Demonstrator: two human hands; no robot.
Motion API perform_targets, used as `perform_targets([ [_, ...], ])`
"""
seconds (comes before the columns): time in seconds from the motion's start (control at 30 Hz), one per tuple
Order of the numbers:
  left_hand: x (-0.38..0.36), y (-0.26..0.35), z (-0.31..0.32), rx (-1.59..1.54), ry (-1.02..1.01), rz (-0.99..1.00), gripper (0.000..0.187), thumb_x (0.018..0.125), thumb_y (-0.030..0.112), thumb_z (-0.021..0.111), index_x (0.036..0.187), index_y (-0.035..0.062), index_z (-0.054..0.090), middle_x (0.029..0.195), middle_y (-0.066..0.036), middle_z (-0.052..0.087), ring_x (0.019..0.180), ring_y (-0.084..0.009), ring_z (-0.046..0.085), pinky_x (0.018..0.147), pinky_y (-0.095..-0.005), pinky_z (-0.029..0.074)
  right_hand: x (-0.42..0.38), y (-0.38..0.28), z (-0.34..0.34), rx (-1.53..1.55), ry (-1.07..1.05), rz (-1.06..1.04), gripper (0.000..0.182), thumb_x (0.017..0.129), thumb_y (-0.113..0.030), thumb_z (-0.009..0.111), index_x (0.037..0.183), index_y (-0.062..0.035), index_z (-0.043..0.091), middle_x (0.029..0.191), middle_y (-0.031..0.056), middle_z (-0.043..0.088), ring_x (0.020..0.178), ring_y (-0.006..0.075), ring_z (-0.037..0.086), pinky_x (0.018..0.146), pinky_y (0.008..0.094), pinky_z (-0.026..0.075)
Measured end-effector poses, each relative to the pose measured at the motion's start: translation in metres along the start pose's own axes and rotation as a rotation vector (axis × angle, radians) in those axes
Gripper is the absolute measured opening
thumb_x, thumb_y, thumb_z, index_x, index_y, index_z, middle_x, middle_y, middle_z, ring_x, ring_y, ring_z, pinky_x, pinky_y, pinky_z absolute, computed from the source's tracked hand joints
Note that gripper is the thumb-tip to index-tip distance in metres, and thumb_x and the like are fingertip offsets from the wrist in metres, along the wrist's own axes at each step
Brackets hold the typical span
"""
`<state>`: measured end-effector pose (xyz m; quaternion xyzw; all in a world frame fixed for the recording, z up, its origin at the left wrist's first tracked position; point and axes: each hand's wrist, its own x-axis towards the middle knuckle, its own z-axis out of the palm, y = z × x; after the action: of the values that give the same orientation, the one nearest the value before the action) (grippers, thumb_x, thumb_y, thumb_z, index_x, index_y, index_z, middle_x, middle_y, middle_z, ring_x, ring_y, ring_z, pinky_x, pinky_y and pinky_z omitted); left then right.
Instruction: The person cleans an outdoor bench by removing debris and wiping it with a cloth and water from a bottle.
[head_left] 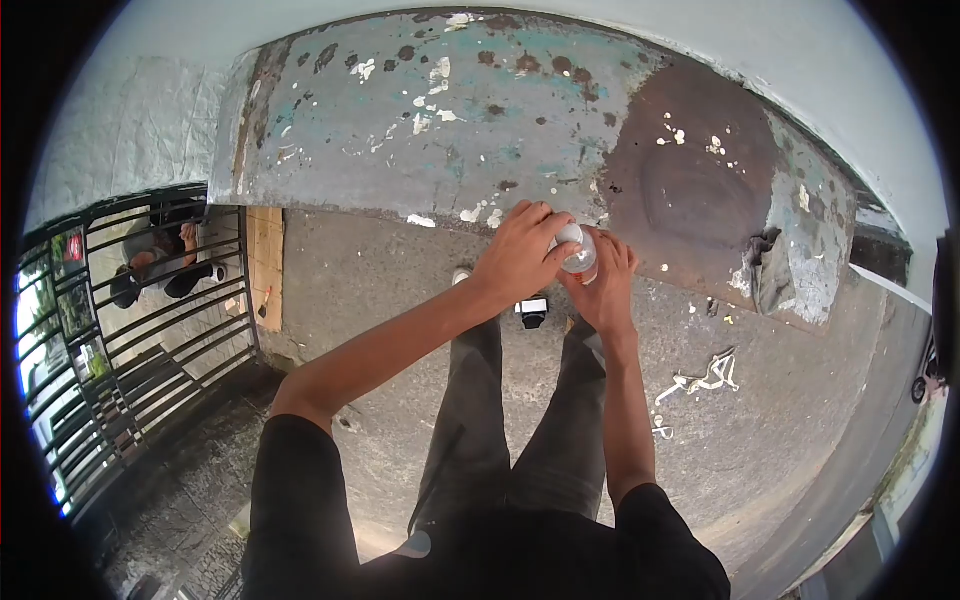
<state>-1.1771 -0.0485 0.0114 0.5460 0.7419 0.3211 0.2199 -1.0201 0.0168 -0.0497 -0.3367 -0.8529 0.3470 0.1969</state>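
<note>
A small clear plastic bottle (pixel 578 262) with a reddish mark low on its side is between my two hands, by the front edge of the paint-spotted bench (pixel 400 150). My left hand (pixel 522 250) is closed, its thumb and fingers on the bottle's pale round top. Wrapped around the lower side of the bottle is my right hand (pixel 604 285), with the fingers partly hidden behind it. Both forearms reach forward over my legs.
A dark crumpled rag (pixel 770 272) hangs over the bench's right front edge. White cord-like strips (pixel 705 378) lie on the concrete floor. A black-and-white object (pixel 533 312) is on the floor between my legs. Behind the metal bars (pixel 170 290) at left, a person (pixel 165 250) sits.
</note>
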Motion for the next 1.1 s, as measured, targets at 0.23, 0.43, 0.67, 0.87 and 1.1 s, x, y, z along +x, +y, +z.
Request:
perform_targets([
  [0.23,-0.021,-0.016,0.005,-0.045,0.239,-0.105,0.031,0.08,0.023,0.073,0.099,0.0006,0.066,0.089,-0.015,0.063,0.082,-0.0341,0.057,0.075,-0.0426,0.047,-0.003,-0.018,0.026,-0.201,0.099,0.015,0.066,0.066,-0.024,0.081,0.124,-0.0068,0.055,0.117,0.0093,0.06,0.114,0.0293,0.05,0.098,0.0488,0.031],
  [0.43,-0.025,-0.037,0.015,0.022,0.146,-0.298,0.039,0.082,0.035,0.071,0.078,-0.0035,0.066,0.072,-0.019,0.063,0.075,-0.0357,0.059,0.076,-0.0438,0.047,-0.02,-0.021,0.045,-0.366,0.149,0.093,0.062,0.069,-0.024,0.079,0.125,-0.0086,0.054,0.119,0.0063,0.06,0.115,0.0267,0.05,0.099,0.0508,0.027],
  [0.67,-0.023,-0.052,0.026,0.299,-0.121,-0.205,0.047,0.087,0.037,0.062,0.077,-0.0085,0.066,0.072,-0.023,0.064,0.075,-0.0389,0.062,0.073,-0.0471,0.049,-0.038,-0.015,0.064,-0.371,0.147,0.182,0.054,0.071,-0.021,0.076,0.12,-0.0108,0.055,0.117,0.0031,0.06,0.113,0.0251,0.05,0.094,0.0546,0.029],
  [0.87,-0.022,-0.063,0.046,0.222,-0.305,-0.514,0.057,0.092,0.041,0.05,0.066,-0.0083,0.062,0.07,-0.027,0.064,0.071,-0.0412,0.064,0.07,-0.0486,0.051,-0.046,0.0,0.056,-0.43,0.087,0.206,0.063,0.07,-0.019,0.078,0.126,-0.0119,0.053,0.127,0.0037,0.057,0.117,0.0253,0.049,0.098,0.0514,0.024],
  [1.1,-0.035,-0.072,0.056,-0.402,-0.193,-0.943,0.056,0.089,0.048,0.061,0.062,-0.0006,0.058,0.065,-0.014,0.062,0.058,-0.0274,0.06,0.06,-0.0393,0.046,-0.043,0.028,0.028,-0.381,0.161,0.246,0.057,0.072,-0.016,0.073,0.125,-0.0093,0.053,0.124,0.0088,0.058,0.114,0.0294,0.052,0.095,0.055,0.029],
])
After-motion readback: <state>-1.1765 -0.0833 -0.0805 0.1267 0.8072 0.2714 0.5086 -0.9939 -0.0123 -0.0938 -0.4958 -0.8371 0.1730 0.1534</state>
